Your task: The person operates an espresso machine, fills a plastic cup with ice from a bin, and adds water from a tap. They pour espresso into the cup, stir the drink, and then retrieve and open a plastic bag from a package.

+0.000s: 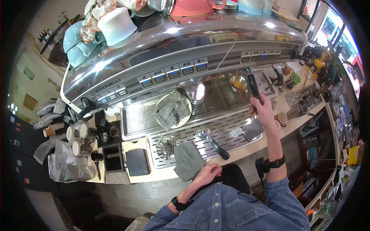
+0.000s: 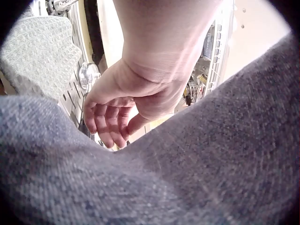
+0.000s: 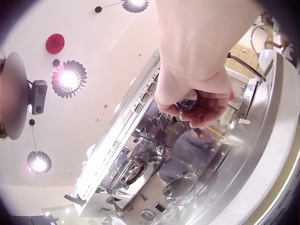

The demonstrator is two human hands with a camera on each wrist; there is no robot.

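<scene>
My right hand (image 1: pixel 263 109) grips the black handle of a portafilter (image 1: pixel 253 85) that sits up under the espresso machine (image 1: pixel 146 77). In the right wrist view the fingers of my right hand (image 3: pixel 194 101) curl round the handle's end. A thin brown stream (image 1: pixel 236 73) runs beside it into a round metal cup (image 1: pixel 238 84) with brown liquid, on the drip grate. My left hand (image 1: pixel 208 174) hangs loosely curled before the shirt and holds nothing, as the left wrist view of the hand (image 2: pixel 115 110) also shows. Nearest to it are a folded grey cloth (image 1: pixel 189 159) and a second portafilter (image 1: pixel 216 144).
A crumpled grey cloth (image 1: pixel 172 109) lies on a round plate on the grate, beside a shiny metal pitcher (image 1: pixel 195 92). Toward the right are another grey cloth (image 1: pixel 253 129) and a brown cup (image 1: pixel 282 117). On the left stand a knock box (image 1: pixel 113 158) and several paper cups.
</scene>
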